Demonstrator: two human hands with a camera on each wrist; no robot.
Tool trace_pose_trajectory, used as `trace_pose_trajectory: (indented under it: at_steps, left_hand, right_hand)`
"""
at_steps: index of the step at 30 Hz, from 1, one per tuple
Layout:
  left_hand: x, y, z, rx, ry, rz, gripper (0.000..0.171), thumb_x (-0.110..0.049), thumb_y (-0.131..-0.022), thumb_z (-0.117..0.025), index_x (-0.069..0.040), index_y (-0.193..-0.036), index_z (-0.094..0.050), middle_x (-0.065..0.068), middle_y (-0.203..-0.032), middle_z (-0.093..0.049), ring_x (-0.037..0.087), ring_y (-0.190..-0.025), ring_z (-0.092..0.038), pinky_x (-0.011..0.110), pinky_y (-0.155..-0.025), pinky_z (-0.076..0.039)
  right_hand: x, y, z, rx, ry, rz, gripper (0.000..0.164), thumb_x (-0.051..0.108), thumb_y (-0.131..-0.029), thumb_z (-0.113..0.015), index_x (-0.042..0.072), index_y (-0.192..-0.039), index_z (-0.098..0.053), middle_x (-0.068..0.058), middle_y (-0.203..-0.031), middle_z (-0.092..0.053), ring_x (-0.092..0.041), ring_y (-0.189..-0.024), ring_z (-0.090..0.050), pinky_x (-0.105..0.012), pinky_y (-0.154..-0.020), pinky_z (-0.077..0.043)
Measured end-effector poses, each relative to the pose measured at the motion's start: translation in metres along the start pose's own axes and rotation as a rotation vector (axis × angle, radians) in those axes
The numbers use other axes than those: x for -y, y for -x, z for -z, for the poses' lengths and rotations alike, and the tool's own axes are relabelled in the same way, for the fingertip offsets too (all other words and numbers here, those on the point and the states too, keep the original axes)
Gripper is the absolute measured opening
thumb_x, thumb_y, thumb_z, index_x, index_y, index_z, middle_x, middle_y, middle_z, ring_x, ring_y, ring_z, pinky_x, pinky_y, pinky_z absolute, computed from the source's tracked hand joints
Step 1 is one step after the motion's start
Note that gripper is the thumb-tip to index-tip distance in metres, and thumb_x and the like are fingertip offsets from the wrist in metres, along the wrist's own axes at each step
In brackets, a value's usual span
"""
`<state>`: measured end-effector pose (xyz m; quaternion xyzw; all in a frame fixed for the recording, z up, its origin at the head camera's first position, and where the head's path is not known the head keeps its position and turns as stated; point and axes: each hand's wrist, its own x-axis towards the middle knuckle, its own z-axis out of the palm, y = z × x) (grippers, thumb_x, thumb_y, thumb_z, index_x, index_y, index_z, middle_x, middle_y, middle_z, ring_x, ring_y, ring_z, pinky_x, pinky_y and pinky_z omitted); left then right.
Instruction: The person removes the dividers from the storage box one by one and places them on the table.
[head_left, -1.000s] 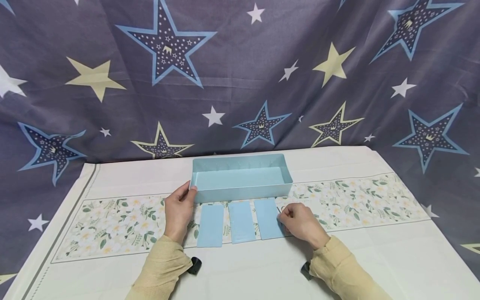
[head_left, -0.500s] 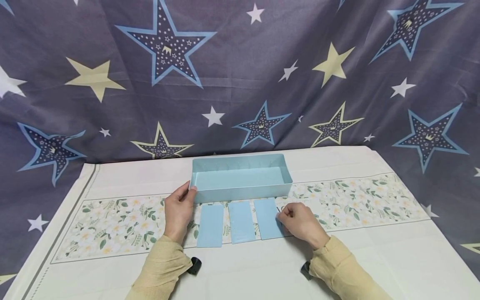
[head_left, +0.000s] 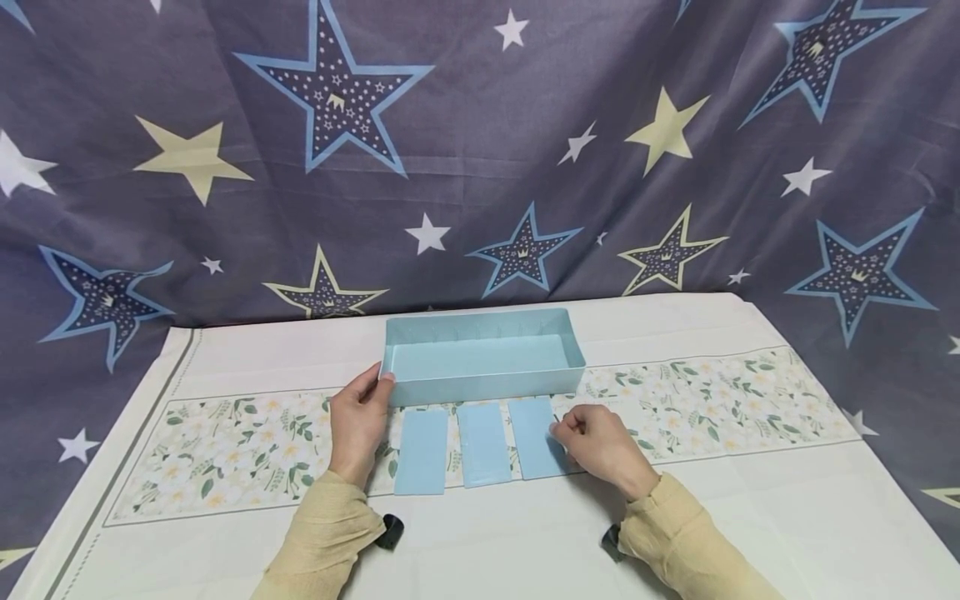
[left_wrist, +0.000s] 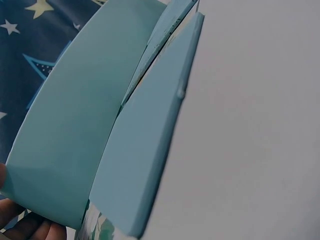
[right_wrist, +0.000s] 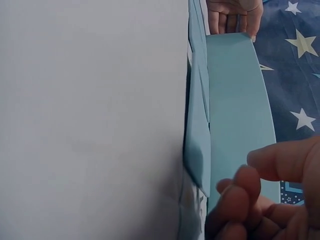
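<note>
A long light-blue plastic box (head_left: 483, 385), open at the top, stands in the middle of the table. My left hand (head_left: 357, 425) grips its left end, the thumb at the front corner of the rim; fingers also show at that end in the left wrist view. Before the box lie three flat light-blue panels: left (head_left: 421, 454), middle (head_left: 483, 446) and right (head_left: 538, 437). My right hand (head_left: 603, 446) is at the right panel's right edge with loosely bent fingers. The right wrist view shows nothing between its thumb and fingers (right_wrist: 247, 180). Whether they touch the panel, I cannot tell.
A white tablecloth (head_left: 495, 550) with a floral strip (head_left: 247, 458) covers the table. Behind the table hangs a dark curtain (head_left: 465, 167) with stars. Black wrist bands (head_left: 389, 532) show at both sleeve cuffs.
My right fingertips have shifted very slightly left over the right panel's edge. The left hand, the box and the panels keep their places.
</note>
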<state>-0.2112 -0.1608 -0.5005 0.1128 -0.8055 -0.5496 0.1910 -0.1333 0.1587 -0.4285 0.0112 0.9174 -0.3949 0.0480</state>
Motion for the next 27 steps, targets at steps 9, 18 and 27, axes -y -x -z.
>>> trace_pose_trajectory:
  at_steps: [9,18,27]
  left_hand:
    - [-0.001,0.001,0.010,0.033,0.023,0.038,0.042,-0.062,-0.078,-0.055,-0.036,-0.111,-0.059,-0.010,-0.106,-0.062,0.002,-0.091,-0.052,0.032,-0.079,-0.049]
    - [0.001,-0.003,0.011,0.048,0.039,0.076,0.046,-0.060,-0.078,-0.057,-0.030,-0.113,-0.058,-0.005,-0.109,-0.059,0.004,-0.094,-0.052,0.032,-0.081,-0.048]
    - [0.001,-0.002,0.015,0.015,-0.057,-0.060,0.053,-0.063,-0.080,-0.052,-0.027,-0.119,-0.052,-0.002,-0.117,-0.054,0.004,-0.101,-0.049,0.028,-0.084,-0.047]
  right_hand:
    - [0.006,0.002,0.003,-0.052,-0.022,0.064,0.024,0.030,-0.085,-0.059,0.015,-0.066,-0.058,-0.001,-0.053,-0.052,-0.017,-0.048,-0.049,-0.032,-0.044,-0.041]
    - [0.025,-0.001,0.009,-0.090,-0.039,0.186,0.026,0.031,-0.088,-0.056,0.014,-0.069,-0.061,-0.001,-0.051,-0.050,-0.017,-0.045,-0.045,-0.032,-0.043,-0.039]
    - [0.047,-0.002,0.007,-0.078,-0.091,0.237,0.023,0.029,-0.088,-0.056,0.020,-0.067,-0.059,-0.002,-0.052,-0.051,-0.017,-0.044,-0.047,-0.033,-0.042,-0.041]
